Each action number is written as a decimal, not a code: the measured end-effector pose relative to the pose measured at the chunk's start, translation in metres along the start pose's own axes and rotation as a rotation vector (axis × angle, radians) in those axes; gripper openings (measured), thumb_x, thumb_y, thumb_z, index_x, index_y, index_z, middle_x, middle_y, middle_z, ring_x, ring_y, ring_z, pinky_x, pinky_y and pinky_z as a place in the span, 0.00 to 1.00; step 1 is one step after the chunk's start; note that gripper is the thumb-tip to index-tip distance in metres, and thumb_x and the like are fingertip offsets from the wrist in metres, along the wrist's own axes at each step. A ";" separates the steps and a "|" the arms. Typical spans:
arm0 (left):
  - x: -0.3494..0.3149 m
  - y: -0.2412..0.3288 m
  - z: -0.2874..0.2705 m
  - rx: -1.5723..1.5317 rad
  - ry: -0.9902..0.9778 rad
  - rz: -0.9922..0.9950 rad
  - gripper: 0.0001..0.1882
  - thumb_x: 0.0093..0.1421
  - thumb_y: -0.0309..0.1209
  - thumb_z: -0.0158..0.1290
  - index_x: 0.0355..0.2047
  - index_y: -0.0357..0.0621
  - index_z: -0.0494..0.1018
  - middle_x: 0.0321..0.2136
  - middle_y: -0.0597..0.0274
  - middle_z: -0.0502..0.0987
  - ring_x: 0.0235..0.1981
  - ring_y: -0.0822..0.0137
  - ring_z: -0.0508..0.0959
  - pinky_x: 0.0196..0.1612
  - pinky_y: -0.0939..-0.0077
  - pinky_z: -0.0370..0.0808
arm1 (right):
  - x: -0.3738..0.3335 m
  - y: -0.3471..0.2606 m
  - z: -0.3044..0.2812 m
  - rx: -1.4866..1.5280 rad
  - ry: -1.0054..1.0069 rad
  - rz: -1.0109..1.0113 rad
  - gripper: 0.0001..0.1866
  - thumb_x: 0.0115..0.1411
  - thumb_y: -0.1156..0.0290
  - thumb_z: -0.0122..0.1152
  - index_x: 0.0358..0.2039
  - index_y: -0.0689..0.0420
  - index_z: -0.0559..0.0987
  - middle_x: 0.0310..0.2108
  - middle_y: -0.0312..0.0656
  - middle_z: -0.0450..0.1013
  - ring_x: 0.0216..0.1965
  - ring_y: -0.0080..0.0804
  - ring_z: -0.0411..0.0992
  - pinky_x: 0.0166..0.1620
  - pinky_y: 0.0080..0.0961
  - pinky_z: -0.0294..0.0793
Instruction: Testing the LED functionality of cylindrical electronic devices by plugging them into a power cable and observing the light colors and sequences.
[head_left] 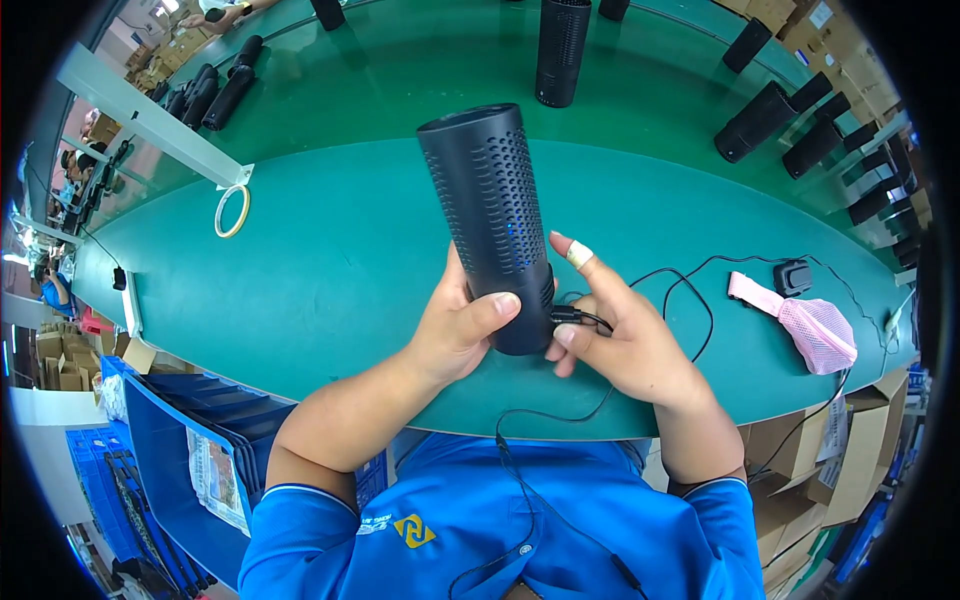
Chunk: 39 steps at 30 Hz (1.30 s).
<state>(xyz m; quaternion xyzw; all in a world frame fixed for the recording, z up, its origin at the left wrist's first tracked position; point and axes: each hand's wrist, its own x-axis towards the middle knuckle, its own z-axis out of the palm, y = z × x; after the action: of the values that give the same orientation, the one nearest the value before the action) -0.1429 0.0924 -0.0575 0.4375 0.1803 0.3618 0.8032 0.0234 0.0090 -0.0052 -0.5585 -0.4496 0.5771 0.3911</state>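
Note:
A black perforated cylinder [488, 215], open at its top, is held tilted over the green table. Wrapped around its lower left side is my left hand [462, 325], thumb across the front. A small blue light shows through the holes. At the cylinder's lower right side, my right hand [625, 335] grips a black cable plug [567, 314] between thumb and fingers. The plug meets the cylinder's side; whether it is fully seated I cannot tell. My right index finger, with a pale wrap near its tip, points up beside the cylinder. The cable runs off to the right.
Similar black cylinders stand at the back, one upright [562, 60], with several lying at right and left. On the right lie a pink mesh pouch [818, 335] and a black adapter [793, 278]. A tape roll [232, 212] rests by a white post [160, 125]. Blue crates [165, 440] stand lower left.

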 end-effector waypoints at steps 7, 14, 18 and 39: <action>0.000 0.001 -0.001 -0.019 0.038 0.064 0.33 0.49 0.39 0.57 0.54 0.41 0.61 0.46 0.53 0.69 0.46 0.56 0.74 0.50 0.63 0.71 | 0.007 0.020 -0.005 -0.299 0.201 -0.361 0.12 0.52 0.78 0.61 0.39 0.59 0.75 0.21 0.38 0.72 0.20 0.26 0.66 0.25 0.20 0.64; -0.001 0.002 -0.002 -0.031 0.027 0.040 0.33 0.49 0.38 0.58 0.54 0.40 0.61 0.47 0.52 0.68 0.46 0.56 0.74 0.51 0.62 0.71 | 0.005 0.007 -0.008 -0.461 0.170 -0.208 0.07 0.50 0.72 0.65 0.23 0.62 0.77 0.19 0.39 0.72 0.20 0.29 0.66 0.25 0.23 0.64; -0.001 0.003 -0.004 -0.223 -0.023 -0.001 0.34 0.51 0.29 0.56 0.58 0.48 0.56 0.47 0.52 0.70 0.45 0.58 0.74 0.49 0.65 0.71 | 0.004 0.008 -0.015 -0.484 0.163 -0.328 0.07 0.51 0.72 0.65 0.24 0.61 0.77 0.19 0.39 0.71 0.20 0.30 0.66 0.26 0.24 0.64; 0.004 0.002 -0.005 -0.083 -0.002 0.025 0.34 0.50 0.42 0.58 0.53 0.40 0.60 0.48 0.51 0.67 0.44 0.58 0.74 0.48 0.63 0.74 | 0.008 0.021 0.010 -0.517 0.318 -0.506 0.06 0.53 0.74 0.60 0.22 0.61 0.74 0.16 0.39 0.68 0.18 0.35 0.63 0.26 0.27 0.64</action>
<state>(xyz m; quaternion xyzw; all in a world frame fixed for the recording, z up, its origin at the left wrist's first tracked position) -0.1438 0.0991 -0.0587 0.4065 0.1588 0.3787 0.8161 0.0139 0.0098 -0.0281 -0.5926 -0.6373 0.2365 0.4322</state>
